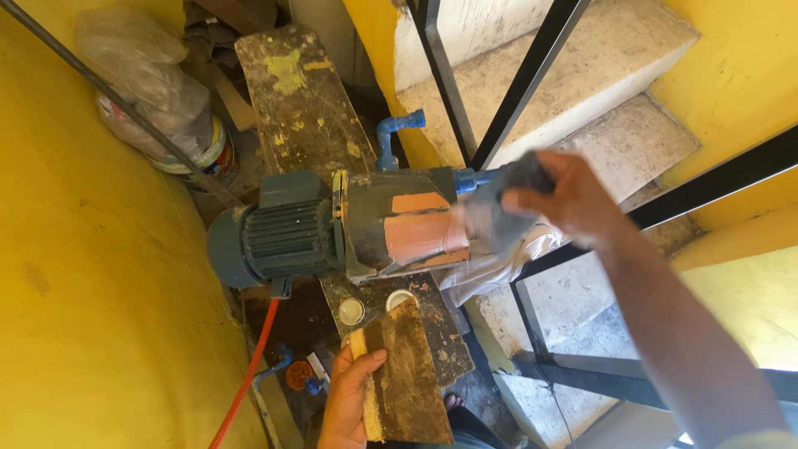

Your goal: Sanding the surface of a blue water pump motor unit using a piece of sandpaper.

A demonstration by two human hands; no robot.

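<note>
1. The right hand (pixel 564 198) reaches in from the lower right, its fingers curled and pressed together around a dark grey cloth (pixel 503 208), which it holds against the end of the pump (pixel 357 224).
2. The pump lies crosswise over a long paint-stained plank (pixel 303 108), near the plank's middle. Its ribbed blue-grey motor end points to the left, and its body shows orange patches under the grey paint.
3. The left hand (pixel 349 403) comes up from the bottom edge. Its thumb lies on top of a brown, worn board (pixel 407 382); the fingers go under the board and cannot be seen. The board rests on the near end of the plank.
4. Two small round white caps (pixel 374 306) sit on the plank just beyond the board's far edge, below the pump.
5. A round tin (pixel 212 150) with a coloured band label stands at the upper left by the yellow wall (pixel 75 274), with a crumpled clear plastic bag (pixel 141 71) on top.
6. A blue pipe elbow (pixel 395 133) rises beside the plank's right edge; an orange hose (pixel 249 374) runs down at the left.
7. Black metal rails (pixel 515 91) and concrete steps (pixel 598 75) close in the right side; the wall closes in the left, leaving a narrow gap around the pump.
</note>
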